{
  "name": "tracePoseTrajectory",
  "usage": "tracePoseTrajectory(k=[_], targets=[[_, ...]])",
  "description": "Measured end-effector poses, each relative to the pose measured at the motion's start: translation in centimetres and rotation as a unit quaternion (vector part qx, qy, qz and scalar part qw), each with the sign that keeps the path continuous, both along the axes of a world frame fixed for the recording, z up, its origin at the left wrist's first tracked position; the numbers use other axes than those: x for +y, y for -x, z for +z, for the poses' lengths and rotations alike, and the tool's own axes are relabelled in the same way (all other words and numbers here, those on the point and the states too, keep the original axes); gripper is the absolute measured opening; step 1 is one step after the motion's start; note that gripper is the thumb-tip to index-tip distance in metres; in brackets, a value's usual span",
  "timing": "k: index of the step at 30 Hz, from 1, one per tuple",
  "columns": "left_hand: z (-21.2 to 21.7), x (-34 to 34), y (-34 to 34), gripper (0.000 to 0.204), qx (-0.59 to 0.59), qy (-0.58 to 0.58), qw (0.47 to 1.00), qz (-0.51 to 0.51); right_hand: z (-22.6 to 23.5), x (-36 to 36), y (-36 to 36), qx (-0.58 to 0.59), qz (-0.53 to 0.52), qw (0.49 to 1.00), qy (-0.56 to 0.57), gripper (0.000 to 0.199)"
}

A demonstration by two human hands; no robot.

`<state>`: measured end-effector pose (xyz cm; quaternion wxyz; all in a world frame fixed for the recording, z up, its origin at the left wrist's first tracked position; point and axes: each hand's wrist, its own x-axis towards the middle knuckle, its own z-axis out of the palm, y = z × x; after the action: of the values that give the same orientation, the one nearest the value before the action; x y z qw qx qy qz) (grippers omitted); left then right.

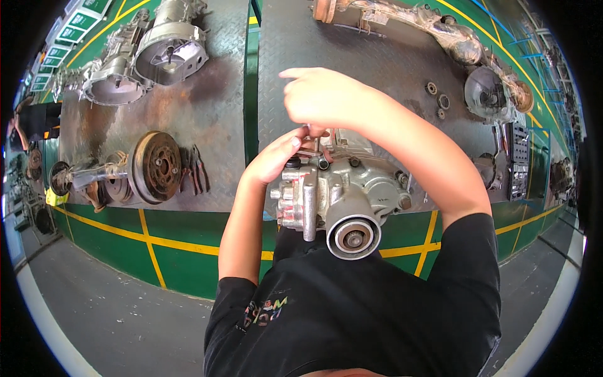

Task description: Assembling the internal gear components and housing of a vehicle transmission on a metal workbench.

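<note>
A silvery metal gearbox housing (370,179) sits at the near edge of the metal table, its round, collar-like opening facing me. My left hand (276,156) reaches over its left side. The fingers close around a small part by a short upright metal shaft (318,144), but what they grip is too hidden to name. Just above, my right hand (321,97) is curled, with the index finger stuck out to the left. Its lower fingers meet the left fingertips at the top of the shaft. Whatever sits inside the right hand is covered by the hand itself.
Left of a gap, another table carries bell-shaped gearbox housings (169,53), a rusty brake drum (156,167) and pliers (200,169). A long axle (433,28) lies at the far right, near small gears (443,101) and a socket set (517,160).
</note>
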<state>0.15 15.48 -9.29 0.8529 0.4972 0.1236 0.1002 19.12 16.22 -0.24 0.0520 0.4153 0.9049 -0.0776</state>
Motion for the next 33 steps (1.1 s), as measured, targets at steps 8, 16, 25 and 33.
tracePoseTrajectory(k=[8,16,25,33], targets=[[-0.3,-0.2,0.0,0.082,-0.008,0.003,1.000,-0.004,4.4,-1.4,-1.3,0.115,0.038,0.983,-0.137,0.017],[-0.2,-0.2,-0.1,0.081,0.001,-0.004,1.000,0.001,2.2,-8.6,-3.8,0.029,-0.244,0.967,0.069,0.034],[-1.3,-0.7,0.0,0.083,0.009,0.013,1.000,0.007,0.4,-4.6,-2.3,-0.016,-0.161,0.987,0.023,0.025],[-1.1,-0.2,0.1,0.085,0.024,0.012,1.000,-0.008,1.1,-1.2,1.6,0.027,0.022,0.995,-0.091,0.010]])
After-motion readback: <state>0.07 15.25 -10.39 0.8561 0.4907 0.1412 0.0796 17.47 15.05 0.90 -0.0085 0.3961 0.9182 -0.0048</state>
